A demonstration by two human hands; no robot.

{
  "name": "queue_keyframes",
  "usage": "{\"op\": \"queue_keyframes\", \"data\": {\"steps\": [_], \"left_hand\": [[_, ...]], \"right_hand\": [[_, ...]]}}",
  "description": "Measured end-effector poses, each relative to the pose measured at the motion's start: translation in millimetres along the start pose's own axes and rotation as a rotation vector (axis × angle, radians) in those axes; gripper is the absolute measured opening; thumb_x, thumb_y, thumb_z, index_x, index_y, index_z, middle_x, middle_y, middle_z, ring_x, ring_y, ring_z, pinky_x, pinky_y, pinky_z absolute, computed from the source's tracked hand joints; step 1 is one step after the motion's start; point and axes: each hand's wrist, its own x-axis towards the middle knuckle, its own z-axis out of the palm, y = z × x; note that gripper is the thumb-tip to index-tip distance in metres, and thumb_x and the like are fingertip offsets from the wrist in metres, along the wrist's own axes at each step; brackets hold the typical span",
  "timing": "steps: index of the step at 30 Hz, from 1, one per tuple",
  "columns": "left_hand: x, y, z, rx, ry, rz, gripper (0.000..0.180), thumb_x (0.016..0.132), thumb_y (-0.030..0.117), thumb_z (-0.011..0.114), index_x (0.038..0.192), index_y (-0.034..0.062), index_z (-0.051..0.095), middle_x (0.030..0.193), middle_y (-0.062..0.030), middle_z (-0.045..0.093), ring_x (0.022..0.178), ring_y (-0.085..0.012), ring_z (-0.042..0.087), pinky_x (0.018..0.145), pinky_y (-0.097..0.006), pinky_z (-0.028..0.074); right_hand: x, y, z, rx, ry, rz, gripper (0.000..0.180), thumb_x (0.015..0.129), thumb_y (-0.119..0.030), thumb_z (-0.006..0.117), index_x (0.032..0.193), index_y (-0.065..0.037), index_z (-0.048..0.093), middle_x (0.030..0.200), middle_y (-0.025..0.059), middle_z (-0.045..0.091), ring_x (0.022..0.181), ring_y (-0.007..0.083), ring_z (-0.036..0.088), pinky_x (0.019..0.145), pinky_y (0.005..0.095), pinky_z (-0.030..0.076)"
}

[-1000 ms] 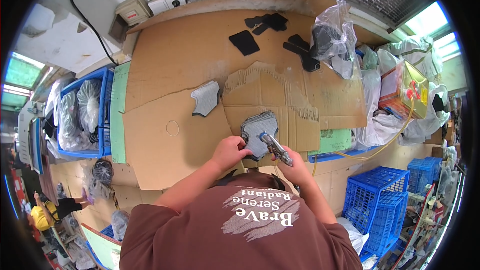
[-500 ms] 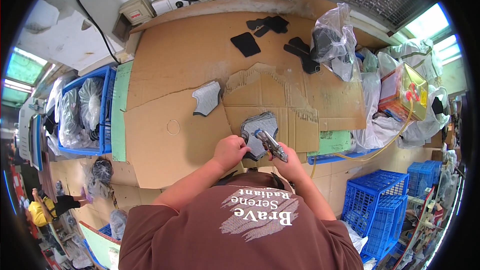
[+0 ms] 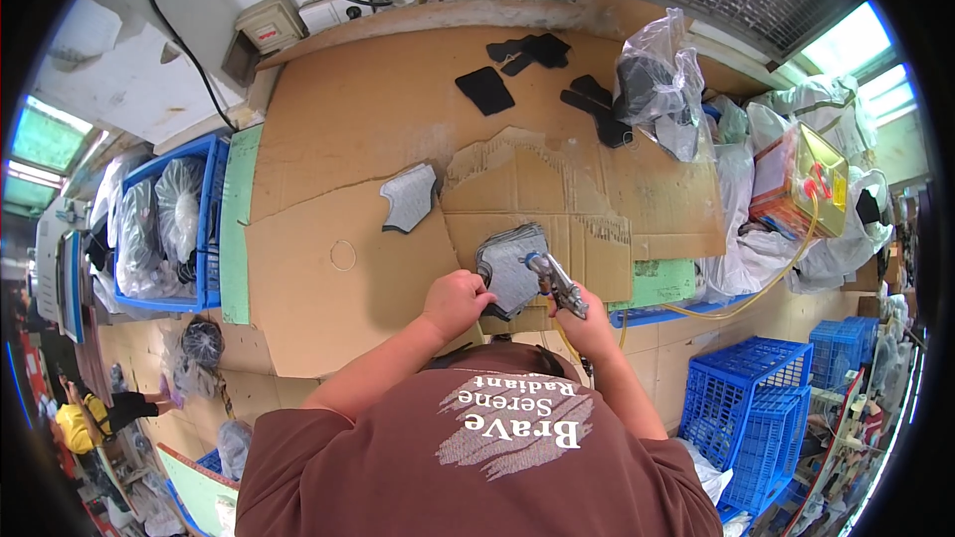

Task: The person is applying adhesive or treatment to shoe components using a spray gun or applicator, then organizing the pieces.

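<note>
Reference: the torn cardboard (image 3: pixel 497 184). On its near part lies the grey stack (image 3: pixel 505 276) of flat pieces, judged light, pliable and liable to slide layer over layer; best held by the rim. Above the cardboard's near part, the metal spray gun (image 3: pixel 559 286) is rigid, probably heavier; best held by its grip. The right hand (image 3: pixel 589 326) is wrapped around that grip; trigger hidden. The left hand (image 3: pixel 456 302), at the cardboard's near left corner, has curled fingers; pinching cannot be confirmed.

spray gun (image 3: pixel 560 285) partly hidden by right grip (image 3: pixel 591 323), brown shirt (image 3: pixel 383 457) cut off below
</note>
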Motion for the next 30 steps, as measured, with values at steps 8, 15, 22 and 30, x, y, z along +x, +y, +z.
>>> {"op": "queue_keyframes", "data": {"steps": [8, 15, 22, 30], "left_hand": [[-1.9, 2.8, -4.6, 0.007, -0.024, -0.016, 0.022, 0.071, 0.024, 0.067, 0.067, 0.0044, 0.059, 0.07, -0.0119, 0.057, 0.066, -0.0297, 0.056, 0.06, -0.038, 0.044], [11.9, -41.5, -18.6, -0.504, 0.298, -0.347, 0.015, 0.079, 0.013, 0.06, 0.07, 0.0032, 0.054, 0.065, -0.0055, 0.057, 0.055, -0.0144, 0.055, 0.052, -0.028, 0.042], [45.0, -140.5, -41.8, -0.687, 0.436, -0.518, 0.01, 0.08, 0.008, 0.061, 0.075, 0.0017, 0.055, 0.067, -0.0043, 0.058, 0.055, -0.0115, 0.058, 0.047, -0.023, 0.046], [49.9, -147.2, -44.2, -0.611, 0.428, -0.634, 0.013, 0.077, 0.011, 0.064, 0.079, -0.0004, 0.058, 0.07, -0.0072, 0.059, 0.06, -0.0153, 0.06, 0.05, -0.027, 0.048]], "right_hand": [[-3.1, 0.0, -12.8, 0.036, 0.066, -0.016, 0.023, 0.071, 0.001, 0.047, 0.092, -0.003, 0.055, 0.074, 0.0023, 0.056, 0.066, 0.0103, 0.049, 0.063, 0.0244, 0.041], [-6.2, -14.4, -13.7, 0.038, 0.011, 0.082, 0.026, 0.07, 0.002, 0.045, 0.093, -0.003, 0.055, 0.083, 0.0032, 0.056, 0.077, 0.0109, 0.05, 0.072, 0.0248, 0.04], [-3.8, -6.5, -1.5, -0.038, -0.061, -0.088, 0.033, 0.071, 0.002, 0.045, 0.102, -0.004, 0.055, 0.085, -0.0015, 0.056, 0.07, 0.0053, 0.046, 0.064, 0.0195, 0.038], [-4.9, -10.6, 3.6, -0.072, -0.162, -0.023, 0.041, 0.068, 0.005, 0.042, 0.107, -0.002, 0.053, 0.087, 0.0009, 0.056, 0.081, 0.0086, 0.048, 0.073, 0.022, 0.039]]}}
